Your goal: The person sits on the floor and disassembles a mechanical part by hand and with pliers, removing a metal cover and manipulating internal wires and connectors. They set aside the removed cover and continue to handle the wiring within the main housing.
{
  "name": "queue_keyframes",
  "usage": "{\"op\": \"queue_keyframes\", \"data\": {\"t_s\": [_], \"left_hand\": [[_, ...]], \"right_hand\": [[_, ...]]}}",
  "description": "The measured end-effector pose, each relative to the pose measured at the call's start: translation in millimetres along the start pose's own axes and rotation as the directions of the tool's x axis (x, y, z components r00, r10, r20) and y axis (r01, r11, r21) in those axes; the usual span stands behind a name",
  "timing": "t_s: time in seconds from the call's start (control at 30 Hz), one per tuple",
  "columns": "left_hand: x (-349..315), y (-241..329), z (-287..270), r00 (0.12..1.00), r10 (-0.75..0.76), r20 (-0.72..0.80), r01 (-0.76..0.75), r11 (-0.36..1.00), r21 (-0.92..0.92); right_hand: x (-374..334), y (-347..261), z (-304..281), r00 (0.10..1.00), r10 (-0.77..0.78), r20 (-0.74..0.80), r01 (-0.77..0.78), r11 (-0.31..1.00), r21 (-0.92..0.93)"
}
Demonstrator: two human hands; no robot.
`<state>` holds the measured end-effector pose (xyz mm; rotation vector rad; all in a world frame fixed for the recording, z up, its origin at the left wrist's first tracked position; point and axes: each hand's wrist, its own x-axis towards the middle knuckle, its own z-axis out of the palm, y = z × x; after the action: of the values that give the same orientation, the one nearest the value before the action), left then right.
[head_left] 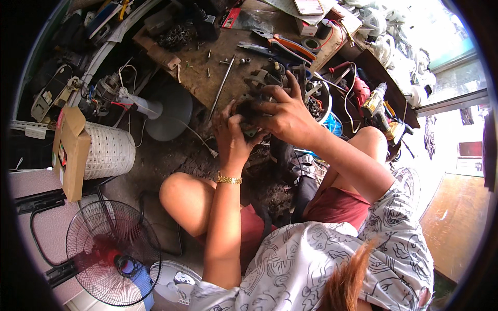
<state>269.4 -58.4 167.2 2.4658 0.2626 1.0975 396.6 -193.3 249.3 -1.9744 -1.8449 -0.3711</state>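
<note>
Both my hands are closed around a dark, greasy part (246,111) at the near edge of the workbench; its kind is hard to make out because fingers cover much of it. My left hand (231,133), with a gold band at the wrist, grips it from the left and below. From the right and above, my right hand (291,115) holds it, the index finger raised. Just beyond the fingers lies a blackened metal part (263,78). A long thin metal rod (222,85) rests on the wooden bench top (194,78) left of it.
Orange-handled pliers (293,44), a tape roll (311,43) and a phone (309,6) lie on the far bench. To the right are a yellow drill (374,98) and a bowl (328,96) of small parts. At left stand a cardboard box (78,150), a basket (109,150) and a fan (113,253).
</note>
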Motion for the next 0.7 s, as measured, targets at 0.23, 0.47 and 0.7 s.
{"op": "queue_keyframes", "data": {"t_s": [0.23,0.47,0.7], "left_hand": [[19,-13,-52,0.972,-0.063,0.225,0.144,0.92,-0.365],[52,-24,-71,0.899,0.041,0.436,0.12,0.934,-0.335],[56,-25,-69,0.902,0.079,0.424,0.075,0.94,-0.334]], "right_hand": [[-1,-1,3,0.999,0.015,0.033,-0.014,0.999,-0.039],[2,-2,-1,0.998,0.043,0.053,-0.042,0.999,-0.005],[1,0,-3,0.997,0.036,0.066,-0.037,0.999,0.003]]}}
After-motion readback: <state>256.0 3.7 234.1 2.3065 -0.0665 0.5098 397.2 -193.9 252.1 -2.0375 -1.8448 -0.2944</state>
